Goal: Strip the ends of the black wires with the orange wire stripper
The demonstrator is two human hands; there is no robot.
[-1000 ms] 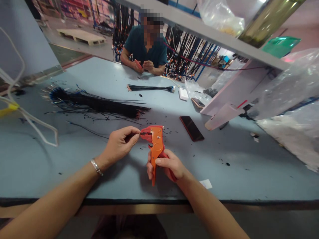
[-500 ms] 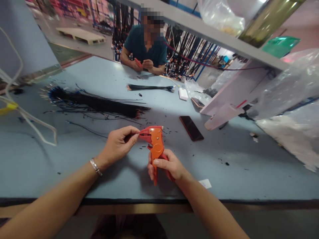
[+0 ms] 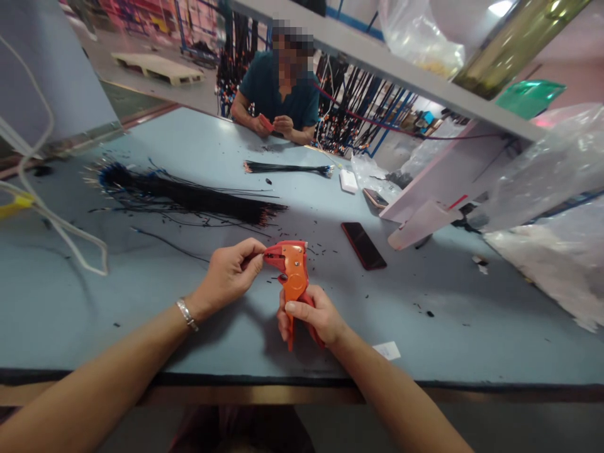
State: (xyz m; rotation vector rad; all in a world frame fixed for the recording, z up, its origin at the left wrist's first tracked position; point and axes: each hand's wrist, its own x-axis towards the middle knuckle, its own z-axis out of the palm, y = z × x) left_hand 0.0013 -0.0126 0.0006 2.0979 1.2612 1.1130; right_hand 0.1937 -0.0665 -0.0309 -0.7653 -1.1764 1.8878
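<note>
- Holding a wire (image 3: 170,244) to the front of the stripper (image 3: 295,280) looks like your step in hand.
- Your left hand (image 3: 230,272) has thumb and forefinger pressed together there, apparently pinching the wire; its near end is hidden, and its tail seems to trail along the table (image 3: 448,346).
- Your right hand (image 3: 309,316) is wrapped around the stripper's handles, whose lower ends stand apart; whether the jaws bite, I cannot tell.
- The next move likely calls for a steady wire and an even squeeze.
- Beyond your left hand lies the bundle (image 3: 189,195).
</note>
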